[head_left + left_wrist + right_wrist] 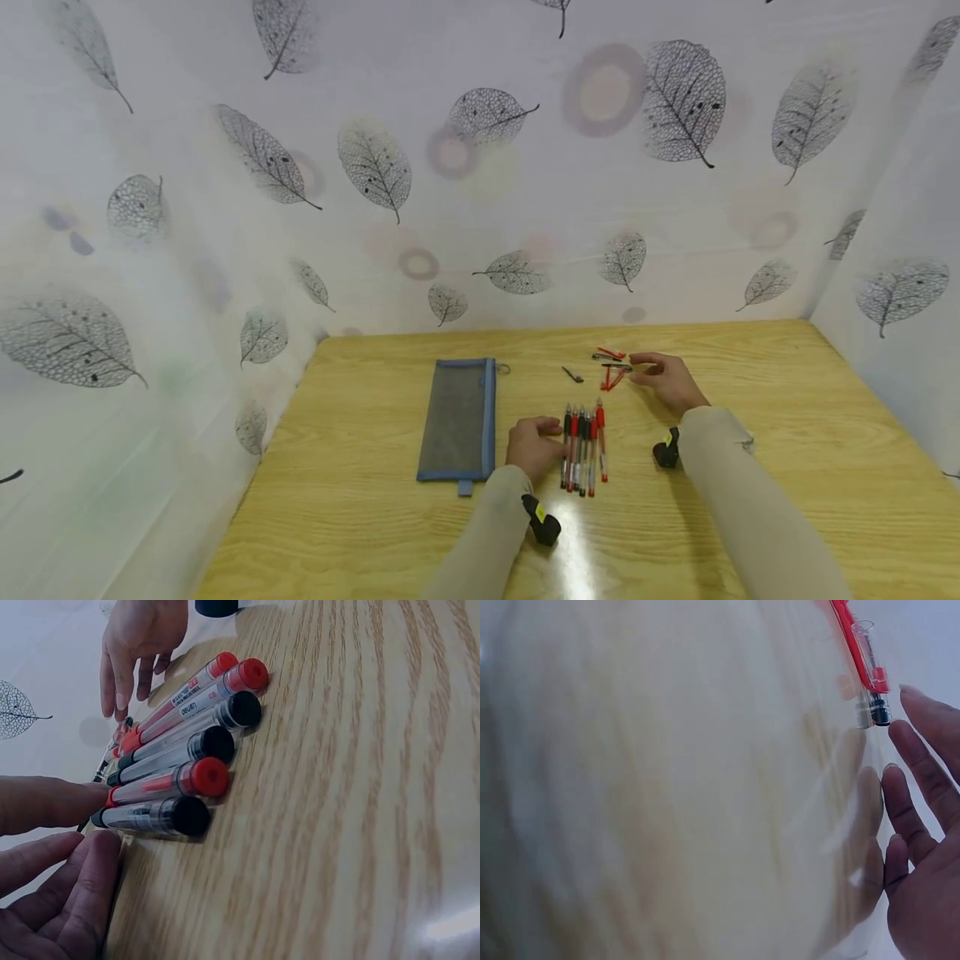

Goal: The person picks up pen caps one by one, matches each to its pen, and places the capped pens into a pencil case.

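Several gel pens (583, 454) with red and black ends and clear barrels lie side by side in a row on the table. Beside the left end of this row is my left hand (534, 447), and its extended finger touches the nearest pens in the left wrist view. Farther back, my right hand (666, 380) reaches over the table with fingers spread. Its fingertips are right at a small group of pen caps, including a red cap (616, 380) and a black cap (606, 357). In the right wrist view, a red clip (853, 645) and a clear cap with a black end (880, 711) show beyond the fingertips.
A grey mesh pouch (453, 421) with blue edging lies flat to the left of the pens. One dark cap (573, 375) lies apart from the other caps. Leaf-patterned sheeting (517, 192) walls the wooden table (337, 433) at the back and sides.
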`<state>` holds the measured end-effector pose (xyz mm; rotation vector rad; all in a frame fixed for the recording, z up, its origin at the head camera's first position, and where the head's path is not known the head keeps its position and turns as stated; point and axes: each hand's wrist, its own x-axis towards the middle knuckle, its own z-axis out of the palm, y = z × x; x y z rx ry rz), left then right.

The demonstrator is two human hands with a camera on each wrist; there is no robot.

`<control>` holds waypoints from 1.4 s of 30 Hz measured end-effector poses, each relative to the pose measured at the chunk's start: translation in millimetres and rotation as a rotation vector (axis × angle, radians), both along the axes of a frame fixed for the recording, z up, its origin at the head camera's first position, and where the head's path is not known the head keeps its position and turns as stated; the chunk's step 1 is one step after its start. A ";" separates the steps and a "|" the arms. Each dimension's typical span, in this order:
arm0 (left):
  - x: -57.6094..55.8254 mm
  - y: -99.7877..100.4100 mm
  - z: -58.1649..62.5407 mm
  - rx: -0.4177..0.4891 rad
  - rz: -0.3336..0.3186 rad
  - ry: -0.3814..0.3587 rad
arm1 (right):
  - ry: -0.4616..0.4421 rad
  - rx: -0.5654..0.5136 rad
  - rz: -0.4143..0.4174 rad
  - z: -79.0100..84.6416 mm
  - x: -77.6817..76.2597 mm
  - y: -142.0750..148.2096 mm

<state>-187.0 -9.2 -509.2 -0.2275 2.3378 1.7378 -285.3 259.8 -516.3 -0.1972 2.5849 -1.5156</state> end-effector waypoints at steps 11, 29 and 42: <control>-6.9 5.1 -13.8 -0.063 0.026 0.018 | 0.024 0.038 -0.025 -3.9 -5.6 -1.5; -2.9 5.8 5.6 -0.175 0.018 0.006 | 0.014 0.027 -0.069 -4.5 -0.4 -8.4; -2.0 10.5 3.8 -0.216 0.005 -0.013 | 0.026 0.052 -0.067 -3.6 0.0 -8.0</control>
